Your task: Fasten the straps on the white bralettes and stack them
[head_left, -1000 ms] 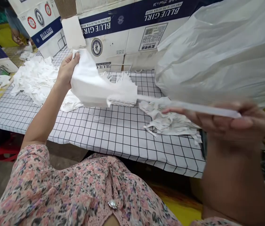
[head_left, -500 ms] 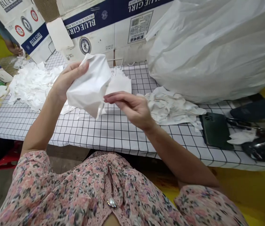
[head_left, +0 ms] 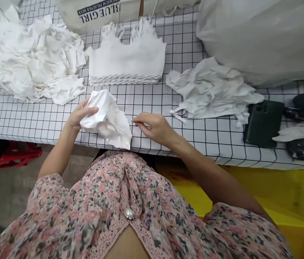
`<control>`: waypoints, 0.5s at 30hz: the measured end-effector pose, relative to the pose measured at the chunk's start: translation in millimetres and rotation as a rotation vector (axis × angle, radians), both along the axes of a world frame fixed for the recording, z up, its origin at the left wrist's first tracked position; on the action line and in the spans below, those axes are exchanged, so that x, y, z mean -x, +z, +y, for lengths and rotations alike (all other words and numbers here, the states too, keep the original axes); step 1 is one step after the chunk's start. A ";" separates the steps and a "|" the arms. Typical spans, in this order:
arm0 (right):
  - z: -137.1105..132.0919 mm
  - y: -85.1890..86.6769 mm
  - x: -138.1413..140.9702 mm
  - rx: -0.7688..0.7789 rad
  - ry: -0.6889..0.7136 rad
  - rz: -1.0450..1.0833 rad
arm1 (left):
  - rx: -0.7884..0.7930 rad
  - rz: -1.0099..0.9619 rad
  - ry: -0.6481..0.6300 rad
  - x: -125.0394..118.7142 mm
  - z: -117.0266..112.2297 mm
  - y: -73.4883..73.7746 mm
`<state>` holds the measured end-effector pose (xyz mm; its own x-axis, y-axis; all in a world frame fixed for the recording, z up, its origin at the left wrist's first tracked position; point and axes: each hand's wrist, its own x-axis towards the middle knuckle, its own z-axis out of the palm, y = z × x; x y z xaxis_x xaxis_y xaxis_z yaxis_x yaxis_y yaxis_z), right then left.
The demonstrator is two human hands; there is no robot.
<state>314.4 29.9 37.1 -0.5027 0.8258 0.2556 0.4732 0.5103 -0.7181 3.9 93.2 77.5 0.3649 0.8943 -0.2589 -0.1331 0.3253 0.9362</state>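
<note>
My left hand (head_left: pixel 79 114) grips a crumpled white garment (head_left: pixel 108 120) by its upper left part, thumb on top and fingers behind. The cloth hangs partly open over the table's front edge. Just right of it, apart from the cloth, my right hand (head_left: pixel 157 128) is closed in a pinch; whatever is between its fingertips is too small to make out. Beyond both hands lies a neat stack of white strappy tops (head_left: pixel 127 59), their straps toward the back and hems toward me.
A large heap of white garments (head_left: pixel 30 54) spreads at left, a smaller pile (head_left: pixel 213 90) at right. Farther right are a dark green phone (head_left: pixel 264 122) and black items. A big white plastic bag (head_left: pixel 262 39) and a carton (head_left: pixel 98 14) stand behind on the checked cloth (head_left: pixel 46 122).
The view has tilted down. My hands have come lower and nearer my body with the white garment. My right fingertips, which were at the garment's edge, are now apart from it.
</note>
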 end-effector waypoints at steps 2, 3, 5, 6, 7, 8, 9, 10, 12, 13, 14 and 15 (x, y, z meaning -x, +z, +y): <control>1.8 -0.5 17.2 -0.023 0.075 0.036 | -0.003 -0.010 0.009 -0.9 -3.2 2.3; 2.5 -1.3 27.0 -0.020 0.147 0.006 | -0.011 -0.016 0.018 -1.1 -4.0 5.4; 3.3 -4.5 43.4 -0.028 0.238 -0.148 | -0.038 -0.025 0.043 0.2 -5.5 13.0; 3.3 -6.7 48.1 -0.051 0.225 -0.253 | -0.052 -0.022 0.051 2.0 -6.6 16.7; 3.1 -9.0 49.9 -0.083 0.171 -0.354 | -0.063 -0.016 0.053 4.3 -8.2 19.9; 2.8 -11.0 48.8 -0.121 0.092 -0.436 | -0.066 -0.007 0.049 6.9 -10.1 22.4; 2.5 -12.4 45.4 -0.159 0.009 -0.496 | -0.065 0.000 0.042 9.2 -12.3 24.0; 2.2 -13.0 40.8 -0.189 -0.060 -0.538 | -0.060 0.003 0.034 10.8 -14.5 24.6; 2.2 -11.6 32.6 -0.231 -0.130 -0.586 | -0.044 -0.004 0.014 10.4 -18.2 23.5; 2.9 -10.1 31.2 -0.242 -0.136 -0.592 | -0.036 -0.012 0.003 8.0 -19.1 22.1; 4.5 -8.4 32.5 -0.245 -0.118 -0.583 | -0.027 -0.022 -0.010 4.3 -19.3 20.3; 7.2 -7.2 36.7 -0.239 -0.080 -0.560 | -0.018 -0.033 -0.021 -0.3 -18.8 18.5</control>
<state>277.6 37.0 29.9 -0.5528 0.8191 0.1533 0.7891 0.5737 -0.2195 4.3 74.3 96.0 0.3921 0.8906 -0.2304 -0.1576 0.3117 0.9370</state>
